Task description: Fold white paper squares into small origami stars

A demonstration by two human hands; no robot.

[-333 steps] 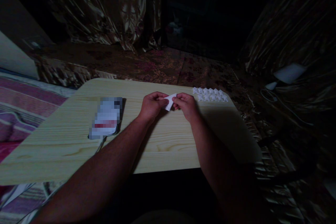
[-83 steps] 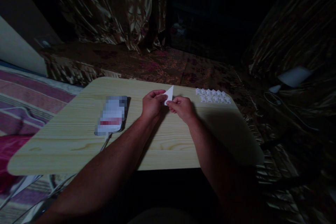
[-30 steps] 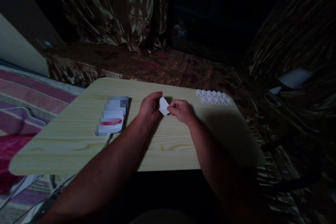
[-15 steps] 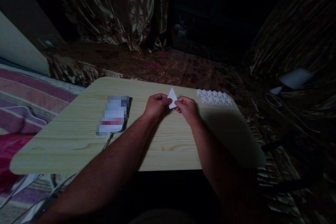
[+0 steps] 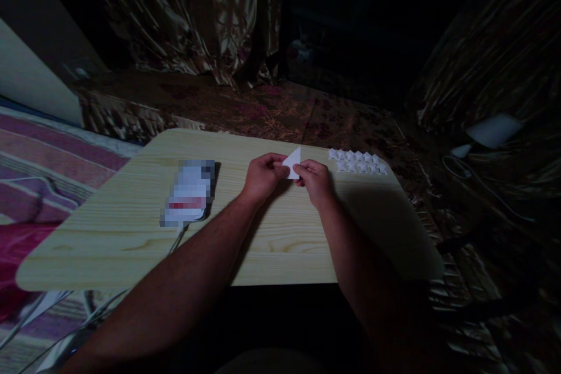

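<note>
A small white folded paper triangle (image 5: 293, 162) is pinched between both my hands just above the pale wooden table (image 5: 131, 234). My left hand (image 5: 262, 176) grips its left side with closed fingers. My right hand (image 5: 314, 180) pinches its right side. The paper's point stands upward. Two short rows of several small white folded paper pieces (image 5: 357, 161) lie on the table at the back right, a little beyond my right hand.
A phone (image 5: 189, 191) lies flat on the table to the left of my hands, with a cable (image 5: 175, 241) running off the front edge. A striped blanket (image 5: 39, 169) is at the left, shiny dark curtains behind, and a white object (image 5: 491, 130) lies at the right.
Over the last second I have turned the paper from a flat, rounded piece low between my hands into an upright triangle, and both hands have shifted slightly to the right.
</note>
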